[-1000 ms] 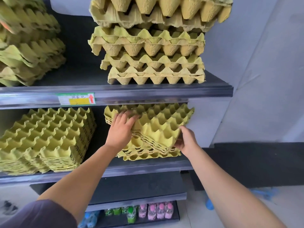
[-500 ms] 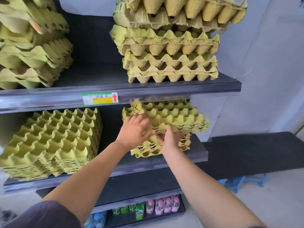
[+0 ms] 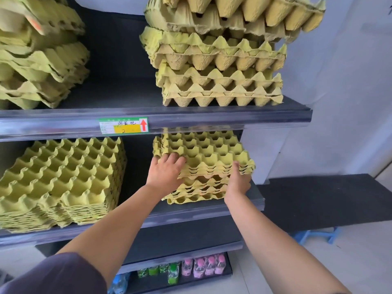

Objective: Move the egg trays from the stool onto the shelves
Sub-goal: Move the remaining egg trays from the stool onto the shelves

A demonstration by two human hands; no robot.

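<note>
- The egg trays (image 3: 203,166) are yellow-green moulded pulp with deep cups between pointed peaks. They are nested in a stack whose upper layers sit slightly askew from the lower ones.
- This stack stands on the right end of the middle shelf (image 3: 212,211), near its front edge.
- The left hand (image 3: 167,170) lies on the stack's top left corner with its fingers spread flat over the cups.
- The right hand (image 3: 239,181) is against the front right corner, thumb pressed up along the tray edges. Its fingers are hidden, so I cannot tell whether it grips.
- Four stacks are in view: two on the middle shelf, counting the left stack (image 3: 61,181), and two taller, looser piles on the upper shelf (image 3: 212,117).
- One price label (image 3: 123,126) with a red arrow sits on the upper shelf's front.
- Small bottles (image 3: 199,268) line the bottom shelf, too blurred to count.
- One blue stool (image 3: 316,234) shows at the lower right, partly hidden.
</note>
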